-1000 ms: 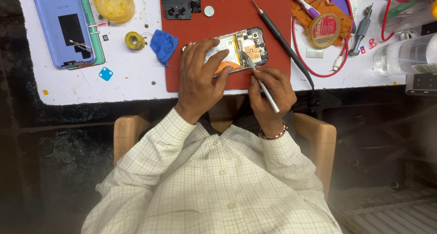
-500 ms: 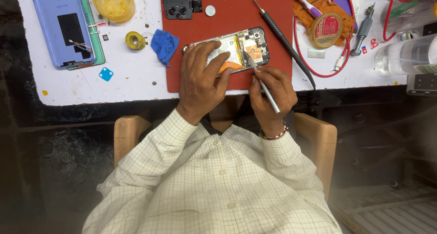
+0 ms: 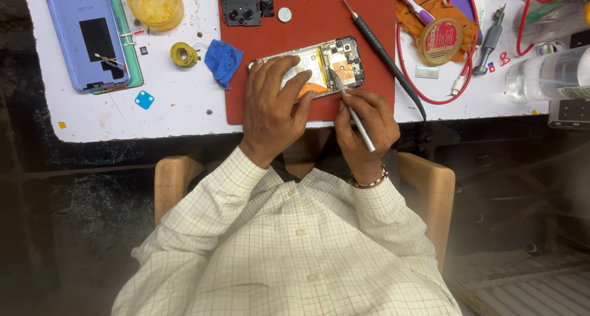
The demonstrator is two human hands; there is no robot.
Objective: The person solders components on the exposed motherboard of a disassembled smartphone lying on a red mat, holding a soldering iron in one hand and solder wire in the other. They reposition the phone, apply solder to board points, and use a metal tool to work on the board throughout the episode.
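Observation:
An opened smartphone (image 3: 337, 59) with its circuit board exposed lies on a red work mat (image 3: 319, 15). My left hand (image 3: 273, 104) lies flat on the phone and pins it down, fingers spread over its battery area. My right hand (image 3: 362, 125) grips silver tweezers (image 3: 353, 110) like a pen, their tip touching the phone's inside near an orange flex part (image 3: 311, 89). A beaded bracelet is on my right wrist.
On the white bench lie a blue phone back cover (image 3: 86, 33), a yellow dish (image 3: 155, 4), a solder wire coil (image 3: 180, 54), a blue cloth (image 3: 222, 59), a black camera frame piece (image 3: 243, 3), a black-handled tool (image 3: 384, 55), a tape roll (image 3: 440, 41), red cables and a clear bottle (image 3: 544, 76).
Both hands stay on the phone. The tweezers' tip has shifted slightly within the phone; the view has moved a little.

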